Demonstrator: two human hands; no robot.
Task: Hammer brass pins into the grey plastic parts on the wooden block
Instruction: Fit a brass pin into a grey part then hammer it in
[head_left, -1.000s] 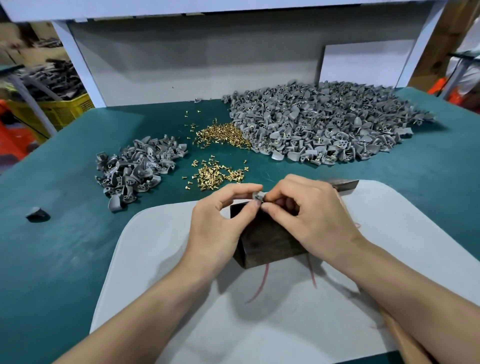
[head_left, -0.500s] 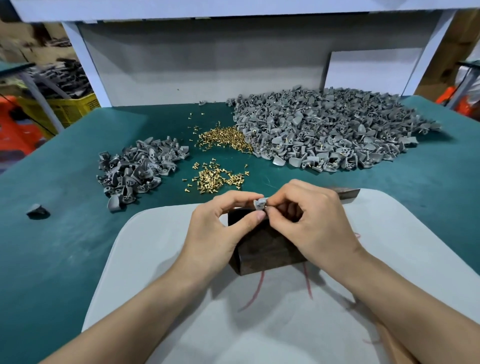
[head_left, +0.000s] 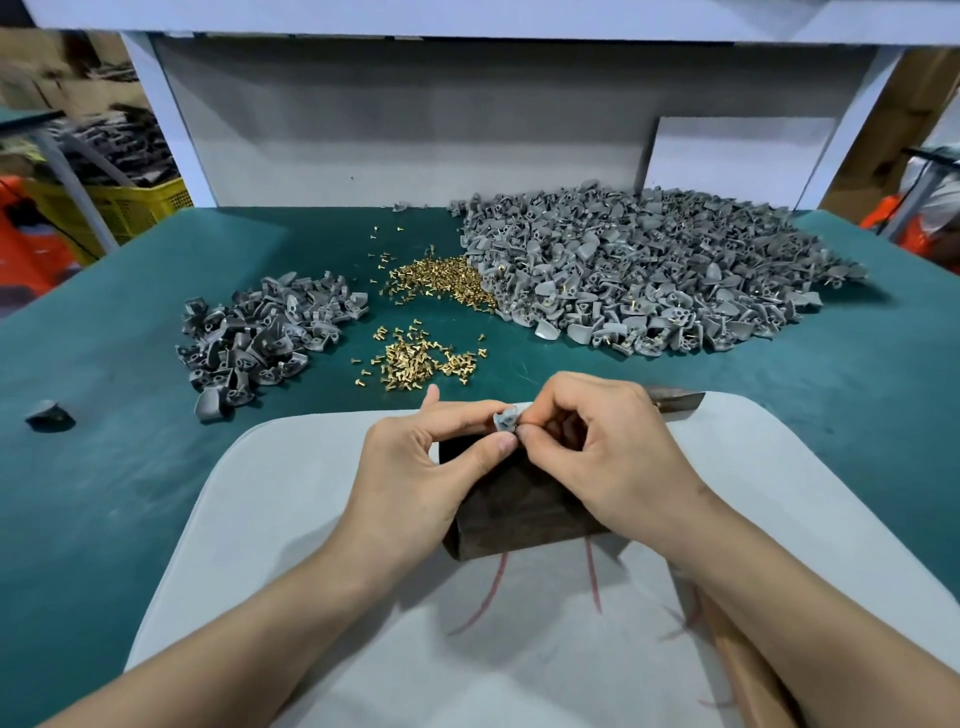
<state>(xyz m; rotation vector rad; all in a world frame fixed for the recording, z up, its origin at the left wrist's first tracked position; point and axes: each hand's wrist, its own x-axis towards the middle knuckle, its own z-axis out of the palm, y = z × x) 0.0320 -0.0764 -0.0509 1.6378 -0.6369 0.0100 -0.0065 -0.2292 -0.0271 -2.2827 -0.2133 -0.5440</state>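
Above the wooden block (head_left: 519, 514), left hand (head_left: 415, 467) and right hand (head_left: 602, 457) both pinching one grey plastic part (head_left: 505, 419); brass pins (head_left: 415, 358) loose farther back

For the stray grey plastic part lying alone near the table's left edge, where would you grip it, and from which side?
Pinch the stray grey part across its flanks, coming down from above: it lies low and alone on the green table, so the sides are free and likely the only purchase.
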